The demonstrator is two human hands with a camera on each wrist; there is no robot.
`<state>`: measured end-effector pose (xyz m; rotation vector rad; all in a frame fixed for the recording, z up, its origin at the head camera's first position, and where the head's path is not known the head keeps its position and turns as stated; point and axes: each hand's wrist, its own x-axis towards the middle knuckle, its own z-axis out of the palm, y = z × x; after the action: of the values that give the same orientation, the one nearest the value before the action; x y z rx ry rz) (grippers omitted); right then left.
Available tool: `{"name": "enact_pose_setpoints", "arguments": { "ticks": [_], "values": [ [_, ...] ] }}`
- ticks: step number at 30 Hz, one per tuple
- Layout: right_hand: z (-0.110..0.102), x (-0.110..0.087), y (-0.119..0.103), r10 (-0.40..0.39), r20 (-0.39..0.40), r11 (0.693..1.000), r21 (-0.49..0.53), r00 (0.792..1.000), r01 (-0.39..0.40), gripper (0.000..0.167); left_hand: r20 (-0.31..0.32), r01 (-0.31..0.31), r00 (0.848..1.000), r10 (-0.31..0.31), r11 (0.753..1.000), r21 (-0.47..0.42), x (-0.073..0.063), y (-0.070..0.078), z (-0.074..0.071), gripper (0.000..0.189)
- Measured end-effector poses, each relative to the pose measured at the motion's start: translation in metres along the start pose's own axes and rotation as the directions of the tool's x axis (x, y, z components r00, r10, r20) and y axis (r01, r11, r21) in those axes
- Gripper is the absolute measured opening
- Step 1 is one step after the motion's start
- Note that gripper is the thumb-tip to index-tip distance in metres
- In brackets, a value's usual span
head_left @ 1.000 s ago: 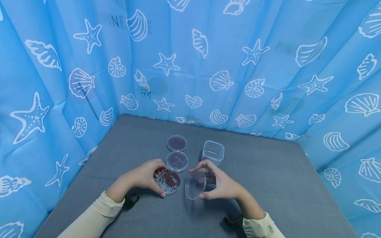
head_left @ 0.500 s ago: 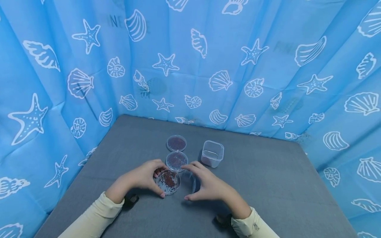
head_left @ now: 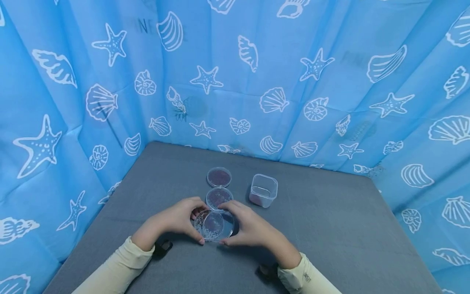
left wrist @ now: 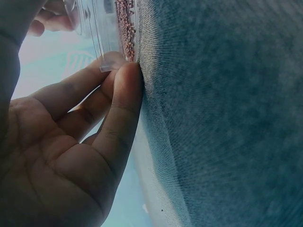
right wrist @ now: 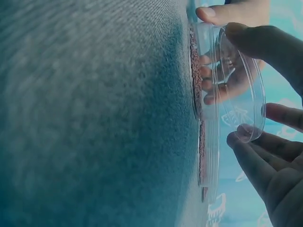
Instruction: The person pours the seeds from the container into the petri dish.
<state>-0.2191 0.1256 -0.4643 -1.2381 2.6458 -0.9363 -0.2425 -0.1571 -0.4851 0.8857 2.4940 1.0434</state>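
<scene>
A petri dish (head_left: 200,223) with small reddish-brown granules stands on the grey tabletop. My left hand (head_left: 180,218) holds it by its left side, thumb at the near edge; in the left wrist view the thumb (left wrist: 128,90) lies low by the cloth. My right hand (head_left: 249,226) grips a clear petri dish lid (head_left: 229,228) by its edge. That lid overlaps the right part of the dish in the head view. From the right wrist, the lid (right wrist: 259,101) appears tilted, close above the dish, fingers and thumb at opposite edges.
Just beyond stand two more petri dishes with reddish contents, a middle one (head_left: 216,196) and a far one (head_left: 219,177). A clear square plastic tub (head_left: 264,190) with some reddish contents is to their right. A blue shell-print curtain (head_left: 235,81) surrounds the table.
My right hand has moved left with the lid, from beside the dish to over its right part, tipping the lid flatter. The left hand and its dish have stayed put.
</scene>
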Motion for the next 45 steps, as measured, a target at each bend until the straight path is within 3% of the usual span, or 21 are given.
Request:
{"name": "enact_pose_setpoints", "arguments": {
  "ticks": [5, 13, 21, 29, 45],
  "values": [
    [0.003, 0.004, 0.001, -0.014, -0.014, 1.000, 0.006, 1.000, 0.014, 0.085, 0.001, 0.000, 1.000, 0.000, 1.000, 0.012, 0.000, -0.001, 0.000, 0.084],
    [0.006, 0.011, 0.000, -0.108, -0.031, 0.994, -0.025, 0.994, 0.107, 0.066, 0.007, 0.006, 1.000, -0.006, 1.000, -0.005, 0.000, 0.000, 0.000, 0.084],
    [0.008, 0.014, -0.002, -0.083, 0.026, 0.994, -0.063, 0.996, 0.084, 0.074, 0.019, 0.008, 1.000, -0.007, 1.000, -0.030, 0.000, 0.000, 0.000, 0.085],
    [0.008, 0.015, -0.008, -0.055, 0.069, 0.995, -0.079, 0.996, 0.061, 0.048, 0.028, 0.021, 0.999, -0.020, 0.999, -0.039, -0.001, 0.003, -0.002, 0.087],
    [0.012, 0.016, -0.012, -0.006, 0.097, 0.980, -0.198, 0.995, 0.025, 0.049, 0.053, -0.003, 0.999, 0.006, 0.998, -0.062, -0.003, 0.000, -0.003, 0.087]
  ]
}}
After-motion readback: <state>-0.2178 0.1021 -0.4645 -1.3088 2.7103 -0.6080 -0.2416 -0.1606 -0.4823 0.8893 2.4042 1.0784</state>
